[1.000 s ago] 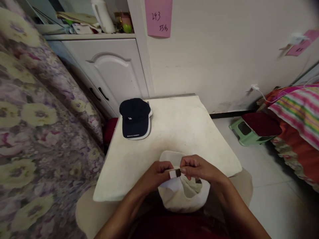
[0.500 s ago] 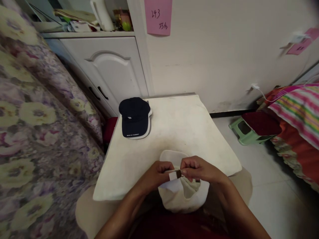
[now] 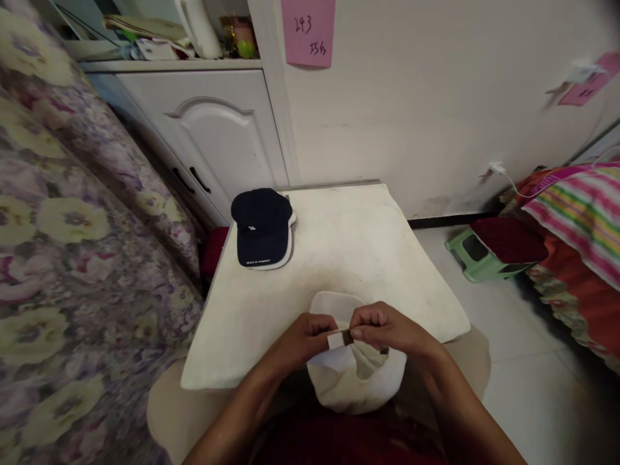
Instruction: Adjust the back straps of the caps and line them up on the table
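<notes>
A cream baseball cap lies at the near edge of the table, with its inside and back opening facing me. My left hand is closed on the left part of its back strap, beside a small white label. The thumb and fingers of my right hand pinch the strap near a brownish metal buckle. My fingers partly hide the strap's end. At the table's far left sits a navy baseball cap, stacked over a white cap whose rim peeks out.
The pale table stands against the wall. A white cabinet and a floral curtain are on the left. To the right are a green stool and a bed with a striped cover.
My right fingertips have shifted slightly at the buckle and cover a little more of it. Both hands keep their hold on the cream cap, and the stacked caps have not moved.
</notes>
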`<action>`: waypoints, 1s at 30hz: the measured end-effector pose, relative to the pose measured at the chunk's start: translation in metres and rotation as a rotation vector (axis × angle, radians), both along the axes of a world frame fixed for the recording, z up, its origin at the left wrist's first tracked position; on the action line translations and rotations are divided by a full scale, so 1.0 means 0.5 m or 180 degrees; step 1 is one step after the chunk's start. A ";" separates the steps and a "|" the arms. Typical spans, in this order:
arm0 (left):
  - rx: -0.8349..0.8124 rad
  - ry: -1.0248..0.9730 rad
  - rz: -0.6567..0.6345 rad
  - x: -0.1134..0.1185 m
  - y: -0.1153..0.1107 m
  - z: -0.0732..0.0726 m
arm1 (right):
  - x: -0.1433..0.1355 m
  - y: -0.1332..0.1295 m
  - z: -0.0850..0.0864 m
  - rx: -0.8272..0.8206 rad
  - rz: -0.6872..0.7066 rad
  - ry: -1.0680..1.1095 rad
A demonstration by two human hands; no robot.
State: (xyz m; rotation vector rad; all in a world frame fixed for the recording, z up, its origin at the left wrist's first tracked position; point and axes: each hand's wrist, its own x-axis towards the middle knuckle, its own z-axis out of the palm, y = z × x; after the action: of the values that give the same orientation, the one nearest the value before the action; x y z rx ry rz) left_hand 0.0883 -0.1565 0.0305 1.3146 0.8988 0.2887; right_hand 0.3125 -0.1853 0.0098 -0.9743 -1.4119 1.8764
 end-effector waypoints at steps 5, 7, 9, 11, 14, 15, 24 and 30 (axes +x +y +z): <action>0.0160 -0.0075 0.0111 -0.009 0.002 -0.003 | 0.001 0.001 -0.004 -0.0063 -0.0028 -0.0042; 0.0125 0.0001 0.0221 -0.012 0.002 -0.009 | 0.001 0.001 -0.005 -0.0082 -0.0058 -0.0072; -0.0022 -0.0018 0.0226 -0.013 0.003 -0.012 | 0.001 0.001 -0.005 -0.0105 -0.0088 -0.0090; -0.0087 -0.0055 0.0196 -0.014 0.005 -0.012 | 0.001 0.001 -0.006 -0.0123 -0.0107 -0.0103; 0.0008 -0.0118 0.0056 -0.013 0.007 -0.008 | 0.001 0.001 -0.008 -0.0118 -0.0121 -0.0110; 0.0000 -0.0138 -0.0017 -0.013 0.007 -0.007 | 0.001 0.001 -0.009 -0.0111 -0.0120 -0.0106; 0.0039 0.0040 -0.0025 0.006 -0.002 -0.011 | -0.003 0.003 -0.003 -0.0173 -0.0077 -0.0268; 0.0171 0.0099 -0.0087 0.014 -0.002 -0.002 | -0.011 0.011 0.001 -0.0052 0.0052 -0.0347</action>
State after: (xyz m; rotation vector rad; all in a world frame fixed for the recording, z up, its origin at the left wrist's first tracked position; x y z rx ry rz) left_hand 0.0952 -0.1575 0.0292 1.3834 0.9038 0.2734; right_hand 0.3069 -0.1797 0.0101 -1.0907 -1.4732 1.8743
